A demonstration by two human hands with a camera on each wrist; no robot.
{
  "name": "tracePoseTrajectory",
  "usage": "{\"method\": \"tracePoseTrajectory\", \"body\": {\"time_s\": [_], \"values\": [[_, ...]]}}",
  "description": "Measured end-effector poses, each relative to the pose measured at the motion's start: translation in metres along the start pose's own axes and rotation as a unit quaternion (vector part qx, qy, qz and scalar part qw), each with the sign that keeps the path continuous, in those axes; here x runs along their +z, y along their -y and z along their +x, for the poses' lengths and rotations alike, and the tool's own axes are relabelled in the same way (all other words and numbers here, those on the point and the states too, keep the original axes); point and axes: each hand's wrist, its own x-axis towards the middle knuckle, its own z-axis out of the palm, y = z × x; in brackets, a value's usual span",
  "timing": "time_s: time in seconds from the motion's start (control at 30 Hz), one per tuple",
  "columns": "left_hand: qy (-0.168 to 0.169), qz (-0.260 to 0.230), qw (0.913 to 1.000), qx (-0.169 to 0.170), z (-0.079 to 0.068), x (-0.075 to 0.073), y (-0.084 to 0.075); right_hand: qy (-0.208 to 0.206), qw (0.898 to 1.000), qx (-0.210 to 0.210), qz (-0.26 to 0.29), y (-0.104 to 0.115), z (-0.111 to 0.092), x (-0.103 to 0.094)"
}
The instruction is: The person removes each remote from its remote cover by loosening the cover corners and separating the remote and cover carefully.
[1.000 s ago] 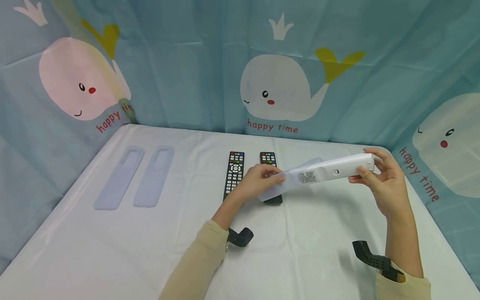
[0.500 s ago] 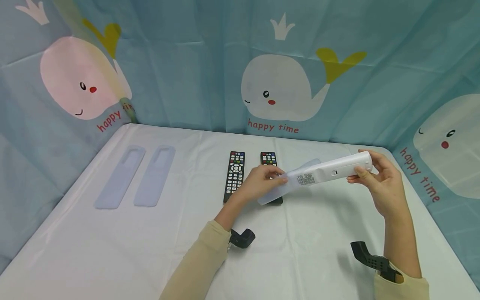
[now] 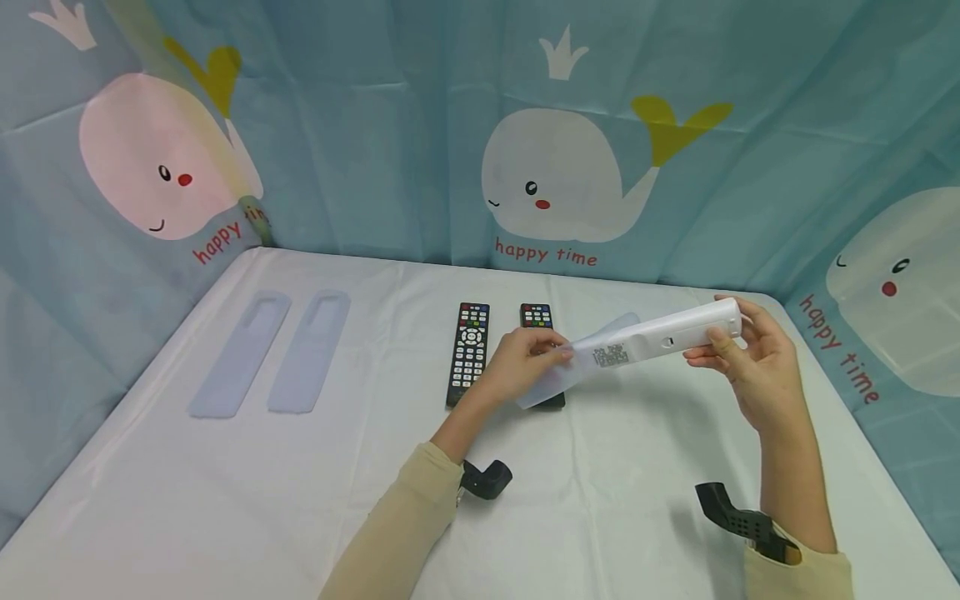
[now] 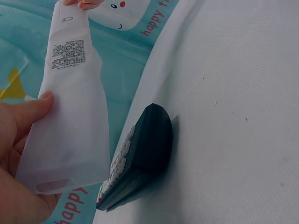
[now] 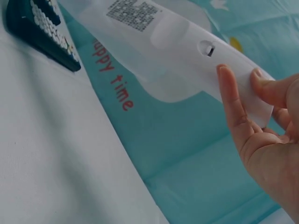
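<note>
My left hand (image 3: 517,365) pinches a translucent, pale remote cover (image 4: 70,144), its thumb lying on the cover's side. The cover's lower end has an oblong cutout. A white remote control (image 3: 686,332) reaches partway into it, back side showing, with the printed code seen in the wrapped part. My right hand (image 3: 765,371) grips the bare end of that remote between thumb and fingers. Both things are held above the table, slanting up to the right. Beneath the cover lies a black remote (image 3: 536,316), partly hidden by it and by my left hand.
Another black remote (image 3: 469,350) lies beside the first, partly behind my left hand. Two flat translucent covers (image 3: 234,371) lie at the left of the white-clothed table (image 3: 525,533). A blue whale-print curtain (image 3: 360,167) stands behind. Black camera mounts (image 3: 487,481) sit on both wrists.
My right hand and the white remote have shifted slightly left, toward my left hand. The left hand still pinches the cover in nearly the same place.
</note>
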Motion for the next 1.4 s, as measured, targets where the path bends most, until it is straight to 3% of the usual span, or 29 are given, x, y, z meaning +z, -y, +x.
{"method": "tracePoseTrajectory", "body": {"time_s": [0.33,1.13,1.4], "values": [[-0.017,-0.019,0.9997,-0.006,-0.002,0.000,-0.005,-0.012,1.000,0.009,0.017,0.001,0.001,-0.002],[-0.036,-0.001,0.9994,-0.003,-0.002,-0.003,-0.008,-0.039,0.997,-0.031,0.067,0.010,-0.003,-0.010],[-0.038,-0.006,0.9992,-0.007,-0.003,-0.005,-0.007,-0.029,0.995,-0.037,0.087,0.013,-0.004,-0.009]]}}
